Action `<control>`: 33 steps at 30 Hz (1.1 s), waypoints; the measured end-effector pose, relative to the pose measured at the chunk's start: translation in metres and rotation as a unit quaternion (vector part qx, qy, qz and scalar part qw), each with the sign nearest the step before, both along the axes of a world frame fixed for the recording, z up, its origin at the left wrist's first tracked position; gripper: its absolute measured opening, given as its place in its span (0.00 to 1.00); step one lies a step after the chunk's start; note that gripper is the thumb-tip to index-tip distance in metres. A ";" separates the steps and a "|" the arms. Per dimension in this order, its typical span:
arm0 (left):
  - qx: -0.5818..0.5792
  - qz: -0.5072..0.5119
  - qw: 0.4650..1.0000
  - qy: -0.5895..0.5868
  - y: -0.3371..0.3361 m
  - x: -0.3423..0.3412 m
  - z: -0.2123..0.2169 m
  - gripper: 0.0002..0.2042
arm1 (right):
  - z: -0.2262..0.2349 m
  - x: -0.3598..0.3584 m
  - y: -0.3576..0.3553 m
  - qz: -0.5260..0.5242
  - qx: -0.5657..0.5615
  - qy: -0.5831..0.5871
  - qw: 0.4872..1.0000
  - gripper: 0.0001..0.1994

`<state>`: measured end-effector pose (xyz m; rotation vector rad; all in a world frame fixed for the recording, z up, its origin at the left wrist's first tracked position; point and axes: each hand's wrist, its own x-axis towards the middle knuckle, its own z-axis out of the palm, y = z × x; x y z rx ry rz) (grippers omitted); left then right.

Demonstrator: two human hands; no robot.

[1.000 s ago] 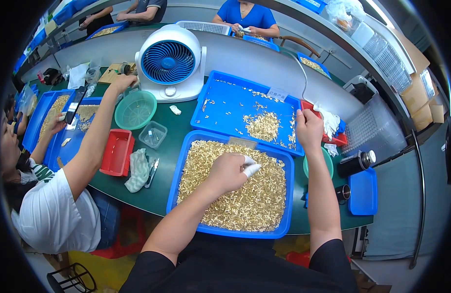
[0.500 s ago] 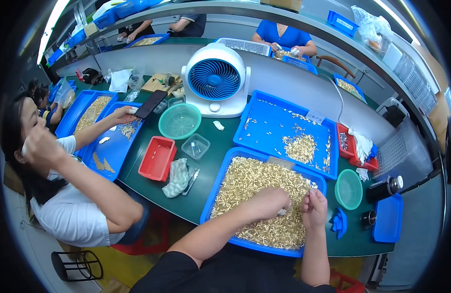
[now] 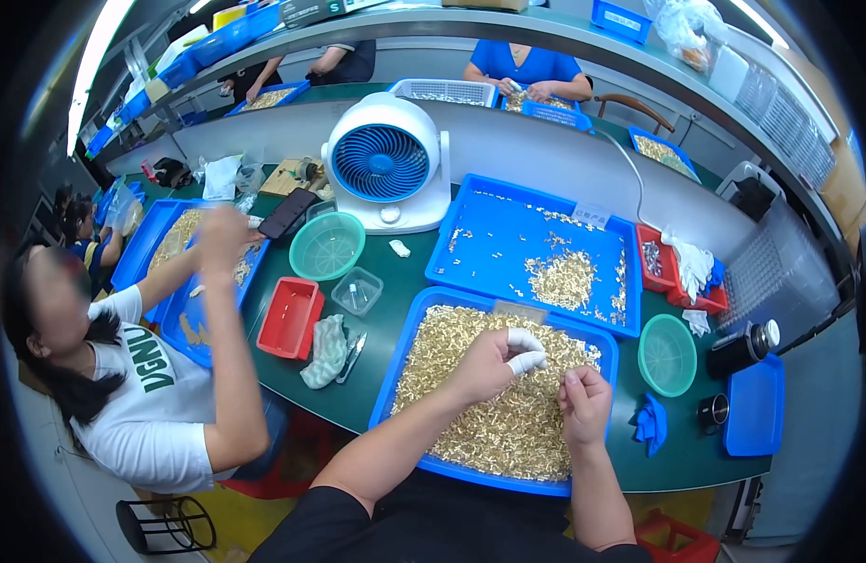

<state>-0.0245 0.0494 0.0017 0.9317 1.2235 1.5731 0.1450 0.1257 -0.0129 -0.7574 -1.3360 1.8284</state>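
Over the near blue tray, heaped with small gold-coloured metal pieces, both my hands are working. My left hand is above the middle of the heap, its thumb and forefinger wrapped in white finger covers and curled tip to tip. Anything between those tips is too small to make out. At the right part of the heap, my right hand has thumb and forefinger pressed together; what they hold, if anything, cannot be seen. Behind stands a larger blue tray with a smaller pile of gold pieces.
A white fan stands behind. Left are a green basket, red bin, clear box, cloth and tweezers. Right are a green bowl, blue glove and black flask. A co-worker sits left.
My left hand has lifted out of the heap, and its covered fingertips now show. My right hand has shifted slightly, still pinched. The co-worker's raised hand has moved from the head toward the phone.
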 end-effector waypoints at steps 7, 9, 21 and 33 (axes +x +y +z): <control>0.009 -0.009 1.000 -0.006 -0.002 0.004 -0.006 0.04 | 0.002 -0.001 0.000 0.013 0.006 -0.008 1.000 0.07; 0.008 -0.016 1.000 -0.002 -0.001 0.007 -0.003 0.04 | 0.006 -0.001 0.001 0.014 0.012 -0.017 1.000 0.07; -0.022 0.011 0.999 -0.023 0.000 0.015 0.004 0.04 | 0.004 0.001 0.003 0.010 0.029 0.002 1.000 0.08; -0.021 0.045 0.996 0.072 0.000 0.017 0.002 0.04 | -0.002 0.000 0.006 0.032 0.023 -0.003 0.999 0.08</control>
